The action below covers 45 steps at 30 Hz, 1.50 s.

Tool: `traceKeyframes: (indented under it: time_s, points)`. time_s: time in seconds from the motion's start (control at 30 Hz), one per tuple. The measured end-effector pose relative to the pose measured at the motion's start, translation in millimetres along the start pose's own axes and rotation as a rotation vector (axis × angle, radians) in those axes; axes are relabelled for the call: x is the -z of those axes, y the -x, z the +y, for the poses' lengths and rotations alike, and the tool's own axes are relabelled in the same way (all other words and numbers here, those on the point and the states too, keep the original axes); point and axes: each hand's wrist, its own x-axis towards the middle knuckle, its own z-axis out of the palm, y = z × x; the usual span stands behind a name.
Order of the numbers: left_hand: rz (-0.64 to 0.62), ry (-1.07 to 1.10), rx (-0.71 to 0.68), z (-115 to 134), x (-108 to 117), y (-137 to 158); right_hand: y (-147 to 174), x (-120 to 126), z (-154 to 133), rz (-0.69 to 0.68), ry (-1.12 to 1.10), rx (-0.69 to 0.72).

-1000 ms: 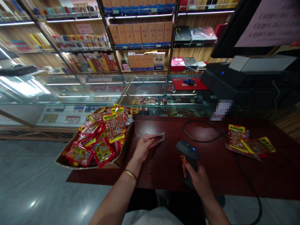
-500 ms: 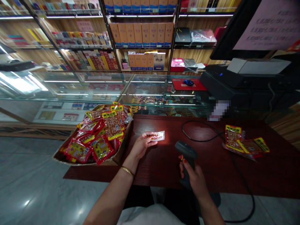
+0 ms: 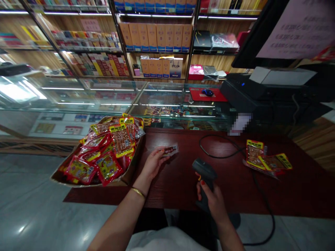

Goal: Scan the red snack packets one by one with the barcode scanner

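Note:
Between the thumb and fingers of my left hand [image 3: 154,162] is a small clear snack packet [image 3: 170,150] with reddish-brown contents, held just above the dark red wooden table [image 3: 172,188]. My right hand [image 3: 212,197] is wrapped around the handle of a black barcode scanner [image 3: 205,170], whose head points up and left toward the packet. To the left of my left hand stands an open cardboard box [image 3: 131,170] heaped with red and yellow snack packets [image 3: 121,137]. Several similar snack packets [image 3: 267,158] lie on the table to the right.
The scanner's black cable [image 3: 264,195] curls over the table and hangs past its front edge. Behind the table runs a glass display case [image 3: 167,99] with a red mouse pad [image 3: 195,96] on top. A black monitor [image 3: 251,38] stands at the right.
The bright scanner light that fell on the packet is gone. The packet in my left hand has tilted and sunk slightly. The whole view has shifted a little.

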Motion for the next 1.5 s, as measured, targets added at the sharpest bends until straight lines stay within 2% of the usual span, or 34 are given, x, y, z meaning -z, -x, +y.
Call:
traceKeyframes:
  time_s: [0.1,0.2,0.3,0.5,0.57,0.63,0.67,0.73,0.83,0.9,0.97,1.0,1.07,1.17,1.2,1.27,1.37,1.5]
  points:
    - [0.085,-0.041,-0.020,-5,-10,1,3,4,-1,-0.003,-0.043,-0.001]
    - [0.068,-0.003,0.100,-19,-39,-6,4,10,0,-0.002,-0.101,-0.014]
    - [-0.096,0.030,0.260,-43,-95,-23,4,15,4,0.015,-0.175,-0.021]
    - [-0.406,0.006,0.519,-87,-235,-75,5,17,16,0.069,-0.317,0.011]
    - [-0.492,-0.055,0.596,-96,-267,-89,5,15,17,0.089,-0.344,0.026]
    - [-0.531,-0.166,0.643,-100,-279,-96,5,15,18,0.111,-0.357,0.029]
    - [-0.527,-0.220,0.645,-101,-277,-97,4,15,18,0.121,-0.357,0.026]
    - [-0.472,-0.281,0.598,-97,-255,-90,5,16,19,0.125,-0.346,0.005]
    - [-0.337,-0.284,0.464,-72,-189,-59,9,18,19,0.097,-0.314,-0.056]
    - [-0.262,-0.335,0.268,-42,-137,-24,10,21,19,0.070,-0.279,-0.106]
    - [-0.176,-0.492,-0.017,-1,-88,15,7,22,19,0.063,-0.176,-0.150]
    - [-0.103,-0.617,-0.162,21,-66,34,5,22,18,0.048,-0.100,-0.156]
    - [0.128,-0.910,-0.415,68,-28,66,-1,19,16,-0.018,0.041,-0.148]
    - [0.553,-1.387,-0.653,126,10,85,-7,8,10,-0.101,0.138,-0.096]
    - [0.668,-1.534,-0.668,139,18,84,-9,3,7,-0.115,0.138,-0.079]
    - [0.814,-1.770,-0.583,154,25,76,-12,-4,4,-0.122,0.110,-0.057]
    - [0.847,-1.934,-0.373,156,22,59,-15,-7,5,-0.102,0.059,-0.047]
    - [0.839,-1.961,-0.278,149,21,47,-16,1,12,-0.072,0.030,-0.046]
